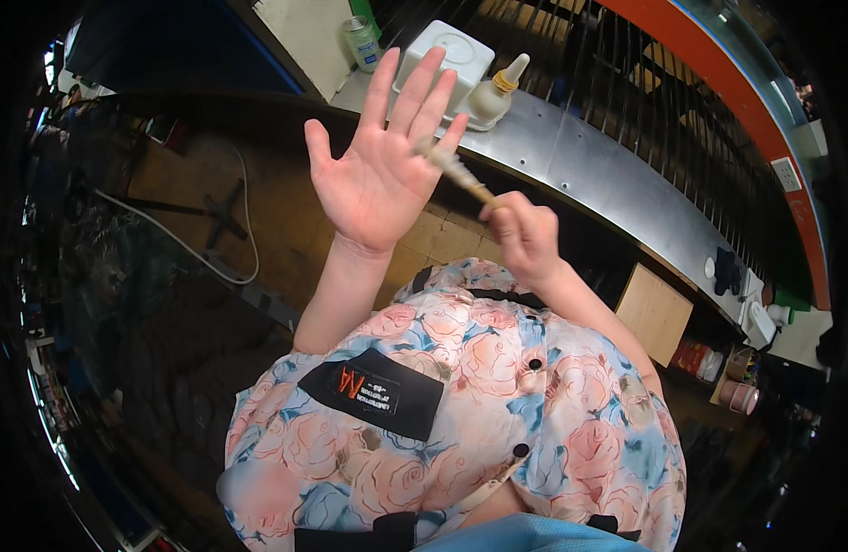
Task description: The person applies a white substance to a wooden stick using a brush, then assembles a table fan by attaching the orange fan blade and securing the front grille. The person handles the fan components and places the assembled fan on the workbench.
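My left hand (375, 170) is raised with its palm up, thumb and fingers spread, and nothing in its grasp. My right hand (525, 235) is closed around the wooden handle of a small brush (461, 173). The brush's pale, ragged head is smeared by motion and overlaps the little-finger side of my left palm; whether it touches the skin I cannot tell. Just beyond my left fingertips stand a white plastic tub (461, 51) and a cream squeeze bottle (488, 99) with a pointed white tip and a yellow band around its neck.
A long metal ledge (590, 156) curves along a rack of dark bars, with an orange-red beam (746, 97) behind. A green and silver can (360, 44) stands by the tub. Below lie a pale cable (180, 241) and a wooden board (654, 313).
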The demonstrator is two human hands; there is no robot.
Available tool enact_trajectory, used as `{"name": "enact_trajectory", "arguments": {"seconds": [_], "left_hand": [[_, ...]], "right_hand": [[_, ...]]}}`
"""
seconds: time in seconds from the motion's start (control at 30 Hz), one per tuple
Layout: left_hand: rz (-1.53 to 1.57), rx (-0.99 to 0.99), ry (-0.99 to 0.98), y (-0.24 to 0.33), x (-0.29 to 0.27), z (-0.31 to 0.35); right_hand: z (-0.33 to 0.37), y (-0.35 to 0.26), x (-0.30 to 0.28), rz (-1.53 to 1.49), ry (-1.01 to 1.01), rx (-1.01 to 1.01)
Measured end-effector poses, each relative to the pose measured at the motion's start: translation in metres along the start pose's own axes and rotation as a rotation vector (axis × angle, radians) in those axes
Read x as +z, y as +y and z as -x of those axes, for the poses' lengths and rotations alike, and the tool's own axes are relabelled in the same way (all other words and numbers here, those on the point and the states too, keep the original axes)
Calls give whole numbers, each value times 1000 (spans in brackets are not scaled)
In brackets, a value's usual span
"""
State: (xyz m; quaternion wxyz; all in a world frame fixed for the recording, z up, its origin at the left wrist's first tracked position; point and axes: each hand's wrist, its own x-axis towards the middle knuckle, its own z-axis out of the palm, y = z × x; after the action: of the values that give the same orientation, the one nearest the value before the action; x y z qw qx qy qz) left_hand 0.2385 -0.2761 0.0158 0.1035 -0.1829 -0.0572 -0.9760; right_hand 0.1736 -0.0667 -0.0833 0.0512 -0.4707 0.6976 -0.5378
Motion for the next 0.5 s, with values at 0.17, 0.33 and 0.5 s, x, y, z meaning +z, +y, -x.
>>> {"name": "enact_trajectory", "arguments": {"seconds": [0.17,0.33,0.5], "left_hand": [[-46,70,-132,5,7,-3],[-40,56,-131,5,8,-3],[-115,26,-37,1,-1,0]], "right_hand": [[1,-13,7,-17,-79,-56],[-15,-24,-9,-86,28,122],[-16,-25,-7,1,-207,166]]}}
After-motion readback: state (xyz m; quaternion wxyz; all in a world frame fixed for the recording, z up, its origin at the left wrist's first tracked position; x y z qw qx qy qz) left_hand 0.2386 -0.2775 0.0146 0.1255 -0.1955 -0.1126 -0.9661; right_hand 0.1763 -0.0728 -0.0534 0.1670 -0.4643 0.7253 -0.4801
